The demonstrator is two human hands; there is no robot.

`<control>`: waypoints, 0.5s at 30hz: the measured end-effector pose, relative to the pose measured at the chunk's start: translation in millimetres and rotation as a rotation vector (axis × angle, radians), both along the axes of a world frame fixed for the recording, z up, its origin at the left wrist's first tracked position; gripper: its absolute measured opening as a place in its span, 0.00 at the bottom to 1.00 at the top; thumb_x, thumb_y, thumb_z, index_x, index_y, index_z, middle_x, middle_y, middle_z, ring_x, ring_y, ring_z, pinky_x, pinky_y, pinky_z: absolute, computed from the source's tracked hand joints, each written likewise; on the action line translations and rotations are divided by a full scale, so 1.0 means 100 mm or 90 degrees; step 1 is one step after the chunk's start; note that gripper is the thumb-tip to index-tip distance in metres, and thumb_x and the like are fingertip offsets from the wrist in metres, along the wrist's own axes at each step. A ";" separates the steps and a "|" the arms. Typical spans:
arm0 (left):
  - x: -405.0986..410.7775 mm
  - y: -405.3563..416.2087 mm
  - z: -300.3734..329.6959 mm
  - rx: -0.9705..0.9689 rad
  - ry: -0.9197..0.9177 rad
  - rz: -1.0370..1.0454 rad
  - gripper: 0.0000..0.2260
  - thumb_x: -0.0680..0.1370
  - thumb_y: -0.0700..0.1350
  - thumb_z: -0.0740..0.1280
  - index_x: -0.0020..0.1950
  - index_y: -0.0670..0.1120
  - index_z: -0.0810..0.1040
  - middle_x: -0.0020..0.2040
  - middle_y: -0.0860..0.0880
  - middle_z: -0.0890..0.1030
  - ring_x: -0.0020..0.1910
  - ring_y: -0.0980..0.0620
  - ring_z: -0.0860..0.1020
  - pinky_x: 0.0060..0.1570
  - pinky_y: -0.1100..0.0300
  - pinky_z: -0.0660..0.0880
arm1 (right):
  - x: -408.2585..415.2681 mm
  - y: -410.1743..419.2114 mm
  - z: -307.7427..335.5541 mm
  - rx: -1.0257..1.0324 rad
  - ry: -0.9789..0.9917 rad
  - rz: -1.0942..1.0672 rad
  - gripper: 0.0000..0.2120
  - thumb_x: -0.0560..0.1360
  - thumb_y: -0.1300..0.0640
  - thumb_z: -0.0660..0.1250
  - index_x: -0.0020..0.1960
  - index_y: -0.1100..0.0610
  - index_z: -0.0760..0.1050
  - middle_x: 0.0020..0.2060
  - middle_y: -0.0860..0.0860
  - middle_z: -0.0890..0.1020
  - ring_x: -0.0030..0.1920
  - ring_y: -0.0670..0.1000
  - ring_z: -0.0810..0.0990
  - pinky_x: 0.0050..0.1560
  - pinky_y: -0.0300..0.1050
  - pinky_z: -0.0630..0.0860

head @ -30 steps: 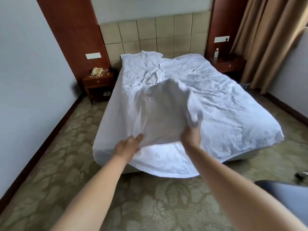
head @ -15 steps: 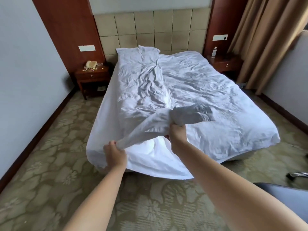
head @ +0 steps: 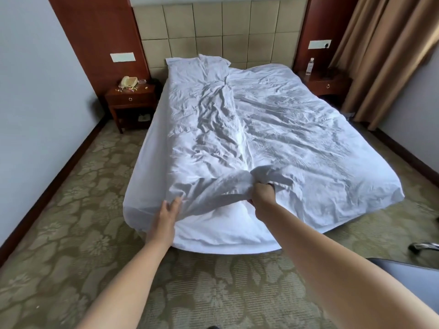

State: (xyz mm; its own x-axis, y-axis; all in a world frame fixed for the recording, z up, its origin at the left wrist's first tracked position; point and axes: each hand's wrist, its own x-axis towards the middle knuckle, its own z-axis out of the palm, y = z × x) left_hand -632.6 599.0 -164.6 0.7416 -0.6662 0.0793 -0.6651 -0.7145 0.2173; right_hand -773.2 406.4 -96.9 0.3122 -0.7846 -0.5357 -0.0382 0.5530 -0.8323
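1. Head view, standing at the foot of the bed (head: 142,167). The white sheet (head: 297,138) lies crumpled over the whole mattress, from the padded headboard (head: 213,32) down to the near edge. A raised crease runs lengthwise down its middle.
2. Right hand (head: 262,197): fingers curled tight round a bunched gather of the sheet at the middle of the foot edge, back of the hand up. Folds fan out from this grip.
3. Left hand (head: 167,212): fingers nearly straight and slightly spread, tips touching the sheet's fold close to the near left corner of the bed. It has hold of nothing.
4. A band of fabric stretches between the two hands. Below it, a smoother white layer hangs over the foot of the bed toward the carpet (head: 71,210).
5. A pillow (head: 190,67) lies flat at the head, on the left half.
6. A nightstand (head: 130,100) left of the bed carries a telephone (head: 129,81). The nightstand (head: 325,84) on the right carries a water bottle (head: 310,66).
7. A tan curtain (head: 380,55) hangs at far right.
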 end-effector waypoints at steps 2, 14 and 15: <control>0.02 0.01 -0.03 -0.220 -0.028 0.171 0.15 0.73 0.28 0.61 0.58 0.39 0.72 0.53 0.40 0.74 0.48 0.40 0.75 0.39 0.52 0.71 | 0.11 -0.01 0.10 -0.039 -0.015 -0.033 0.25 0.75 0.68 0.52 0.71 0.57 0.65 0.57 0.58 0.76 0.55 0.60 0.77 0.62 0.56 0.73; 0.13 -0.39 0.13 -0.560 0.448 0.352 0.13 0.81 0.45 0.56 0.64 0.43 0.61 0.57 0.44 0.70 0.53 0.45 0.71 0.51 0.53 0.68 | -0.01 -0.09 -0.06 0.045 -0.097 -0.116 0.13 0.78 0.68 0.52 0.57 0.55 0.67 0.43 0.55 0.75 0.35 0.51 0.74 0.29 0.41 0.75; 0.13 -0.41 0.12 -0.527 0.425 0.295 0.11 0.81 0.45 0.56 0.61 0.43 0.61 0.52 0.47 0.70 0.53 0.44 0.72 0.49 0.54 0.67 | -0.02 -0.11 -0.02 0.059 -0.113 -0.134 0.12 0.79 0.68 0.52 0.56 0.54 0.66 0.41 0.53 0.74 0.35 0.50 0.74 0.32 0.42 0.75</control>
